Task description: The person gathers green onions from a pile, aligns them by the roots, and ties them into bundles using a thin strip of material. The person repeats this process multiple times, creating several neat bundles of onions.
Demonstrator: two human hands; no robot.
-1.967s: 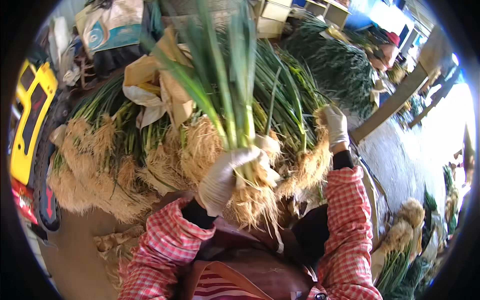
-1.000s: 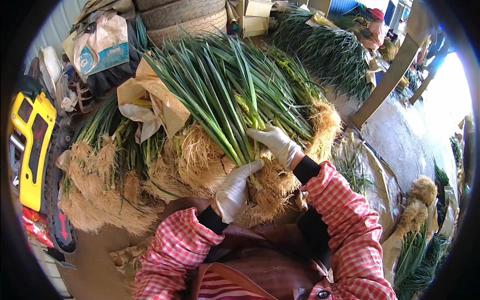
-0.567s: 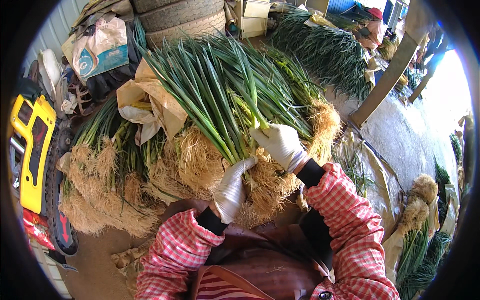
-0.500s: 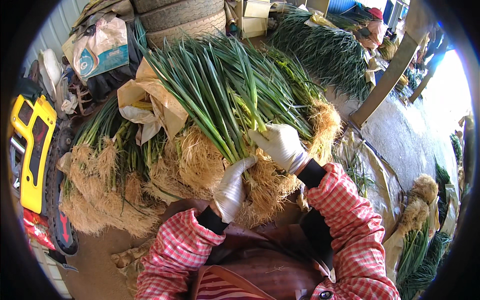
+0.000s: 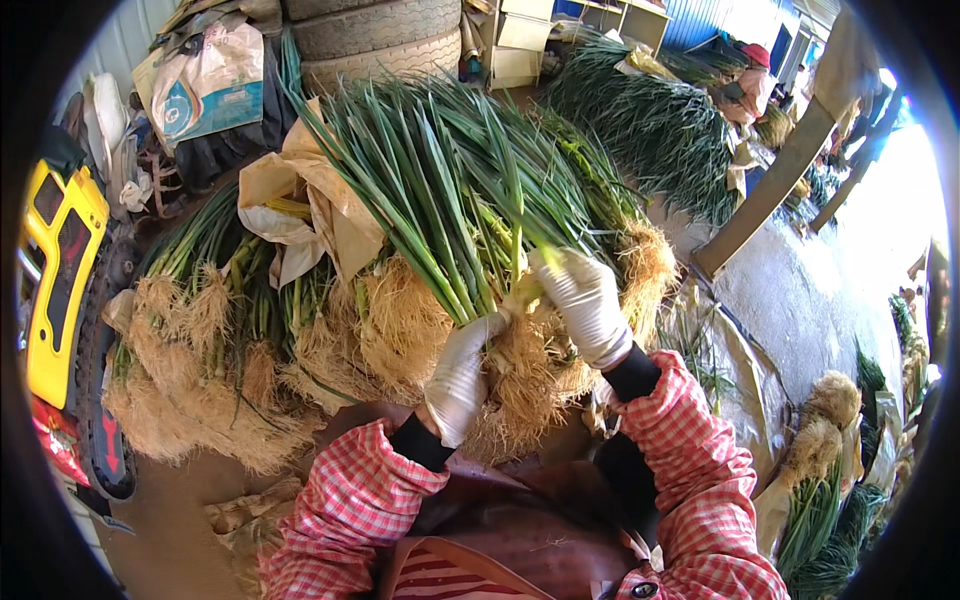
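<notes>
My left hand (image 5: 462,378), in a pale glove, is wrapped round the lower stems of a bunch of green onions (image 5: 425,230). Their long dark green leaves fan away from me, and shaggy tan roots (image 5: 525,370) hang below the grip. Just right of those stems is my right hand (image 5: 590,310), also gloved, its fingers pinched on a yellow-green leaf (image 5: 546,262) that is blurred. More green onions lie behind the bunch, with a root clump (image 5: 648,265) at their right end.
Another heap of green onions (image 5: 200,350) lies at left beside a crumpled tan paper bag (image 5: 310,215). A yellow-and-black machine part (image 5: 58,300) stands at far left. Stacked tyres (image 5: 380,40) are behind. A slanted post (image 5: 765,190) and a person (image 5: 748,80) are at far right.
My right hand has moved slightly right and down, away from the stems, with the yellow-green leaf at its fingers. My left hand keeps its grip. The view has shifted a little.
</notes>
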